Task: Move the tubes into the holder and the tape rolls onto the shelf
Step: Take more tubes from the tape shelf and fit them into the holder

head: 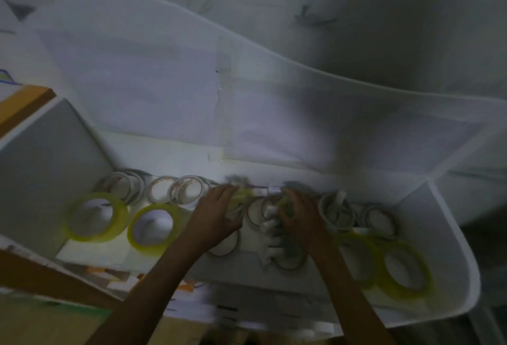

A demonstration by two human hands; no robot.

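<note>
Though the frame is dim and blurred by motion, a white shelf (452, 224) with raised side walls fills the middle, and both hands reach into it from the bottom of the frame.

Four yellow rolls (96, 217) lie flat along the lower edge of the shelf: two at lower left, side by side, and two at lower right, overlapping each other. Behind them, a row of white rolls (162, 189) runs across the centre; about three or four sit at centre left, leaning on one another, and at least three more sit at centre right, though blur stops an exact count. Two further white rolls lie low in the centre, partly under the forearms.

Between the hands stands a cluster of short white tubes (270, 225); roughly four ends show, the rest hidden or smeared. Another tube pokes up out of a white roll just right of the right hand.

At centre, the left hand (216, 213) has its fingers extended over a yellowish roll, touching it; whether its grip closes on the roll I cannot tell. Curled over the tubes and a greenish roll, the right hand (297, 215) seems to be grasping among them, but the blur hides what exactly it holds.

Cardboard (24, 106) shows at the left edge.
</note>
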